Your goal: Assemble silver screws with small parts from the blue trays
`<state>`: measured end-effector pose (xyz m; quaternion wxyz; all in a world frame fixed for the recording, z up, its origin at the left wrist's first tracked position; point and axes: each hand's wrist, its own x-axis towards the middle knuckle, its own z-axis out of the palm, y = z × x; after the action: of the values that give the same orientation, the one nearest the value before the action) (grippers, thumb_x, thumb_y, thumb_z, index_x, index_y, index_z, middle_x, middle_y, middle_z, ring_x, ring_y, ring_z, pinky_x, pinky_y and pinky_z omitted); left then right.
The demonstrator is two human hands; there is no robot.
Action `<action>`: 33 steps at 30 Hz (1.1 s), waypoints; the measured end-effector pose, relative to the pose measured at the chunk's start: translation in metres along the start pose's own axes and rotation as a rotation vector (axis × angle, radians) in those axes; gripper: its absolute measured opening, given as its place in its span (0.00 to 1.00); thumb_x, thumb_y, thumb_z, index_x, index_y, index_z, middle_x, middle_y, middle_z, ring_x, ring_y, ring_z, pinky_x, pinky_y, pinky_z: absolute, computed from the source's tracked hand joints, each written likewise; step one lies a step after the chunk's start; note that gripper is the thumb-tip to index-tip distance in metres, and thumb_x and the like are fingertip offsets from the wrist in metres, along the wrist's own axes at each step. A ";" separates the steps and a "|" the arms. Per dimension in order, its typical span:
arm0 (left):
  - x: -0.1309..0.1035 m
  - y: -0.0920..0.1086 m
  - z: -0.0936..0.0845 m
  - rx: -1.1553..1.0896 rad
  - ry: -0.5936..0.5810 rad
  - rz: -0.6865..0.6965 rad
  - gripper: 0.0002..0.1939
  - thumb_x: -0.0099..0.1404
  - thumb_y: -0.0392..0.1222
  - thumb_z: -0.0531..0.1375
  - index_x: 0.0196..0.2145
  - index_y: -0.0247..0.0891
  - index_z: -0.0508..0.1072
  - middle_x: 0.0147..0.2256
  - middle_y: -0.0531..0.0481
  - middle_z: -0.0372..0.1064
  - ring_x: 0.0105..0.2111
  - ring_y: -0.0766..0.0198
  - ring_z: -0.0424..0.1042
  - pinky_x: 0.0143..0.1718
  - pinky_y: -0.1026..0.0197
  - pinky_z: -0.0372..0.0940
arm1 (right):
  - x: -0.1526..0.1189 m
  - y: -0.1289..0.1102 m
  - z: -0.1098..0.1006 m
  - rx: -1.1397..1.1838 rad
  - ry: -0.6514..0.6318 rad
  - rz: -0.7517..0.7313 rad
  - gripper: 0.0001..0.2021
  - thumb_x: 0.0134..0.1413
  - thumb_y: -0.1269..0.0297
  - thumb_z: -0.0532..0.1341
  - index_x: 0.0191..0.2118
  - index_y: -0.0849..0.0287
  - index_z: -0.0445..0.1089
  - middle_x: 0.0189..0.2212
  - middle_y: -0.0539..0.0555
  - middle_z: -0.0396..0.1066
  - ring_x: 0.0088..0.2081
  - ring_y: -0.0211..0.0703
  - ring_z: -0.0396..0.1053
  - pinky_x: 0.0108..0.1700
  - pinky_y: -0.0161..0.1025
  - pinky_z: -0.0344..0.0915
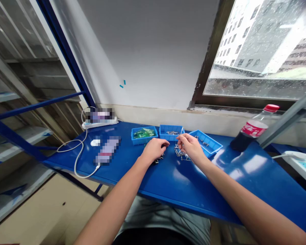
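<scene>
My left hand is bent over a small pile of dark metal parts on the blue table; its fingertips curl together, and what they hold, if anything, is hidden. My right hand pinches a thin metal pin, upright, in front of the middle blue tray. Below my right hand lies a loose pile of silvery screws. The middle tray holds several long metal pieces. In the left blue tray are green pieces, and the right blue tray has a few small metal parts.
A cola bottle stands at the right rear, by a grey metal bar. On the left of the blue table lie a blurred phone-like object, a white cable and a white round item. Behind is a power strip.
</scene>
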<state>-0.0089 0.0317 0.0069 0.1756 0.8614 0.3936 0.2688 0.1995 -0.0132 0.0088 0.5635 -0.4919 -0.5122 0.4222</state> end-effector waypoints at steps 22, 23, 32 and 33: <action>0.003 0.021 0.004 -0.603 0.187 0.008 0.13 0.66 0.36 0.65 0.49 0.37 0.80 0.49 0.41 0.79 0.44 0.56 0.81 0.49 0.53 0.77 | -0.014 0.006 -0.001 -0.565 -0.080 -0.527 0.06 0.66 0.63 0.59 0.42 0.54 0.74 0.40 0.57 0.76 0.38 0.48 0.75 0.35 0.43 0.72; 0.003 0.021 0.005 -0.642 0.177 -0.013 0.14 0.66 0.36 0.66 0.49 0.37 0.80 0.50 0.40 0.79 0.45 0.56 0.81 0.49 0.53 0.77 | -0.015 0.004 -0.002 -0.560 -0.081 -0.519 0.06 0.65 0.63 0.59 0.42 0.54 0.74 0.39 0.56 0.77 0.37 0.48 0.75 0.35 0.42 0.72; 0.007 0.022 0.007 -0.865 0.189 -0.112 0.42 0.60 0.44 0.74 0.68 0.40 0.65 0.58 0.34 0.72 0.49 0.54 0.79 0.49 0.52 0.76 | -0.023 -0.002 0.008 -0.386 0.009 -0.383 0.08 0.59 0.63 0.64 0.43 0.55 0.71 0.36 0.55 0.77 0.35 0.47 0.75 0.33 0.41 0.72; 0.007 0.024 0.006 -0.828 0.174 -0.102 0.37 0.60 0.46 0.74 0.64 0.38 0.70 0.57 0.34 0.73 0.50 0.52 0.78 0.50 0.52 0.75 | -0.023 -0.002 0.008 -0.354 0.023 -0.361 0.08 0.59 0.62 0.65 0.44 0.55 0.70 0.37 0.56 0.77 0.36 0.47 0.76 0.34 0.41 0.73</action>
<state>0.0123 0.0217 0.0167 0.4860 0.6715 0.3079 0.4670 0.1885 -0.0352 0.0068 0.5404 -0.4882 -0.6513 0.2130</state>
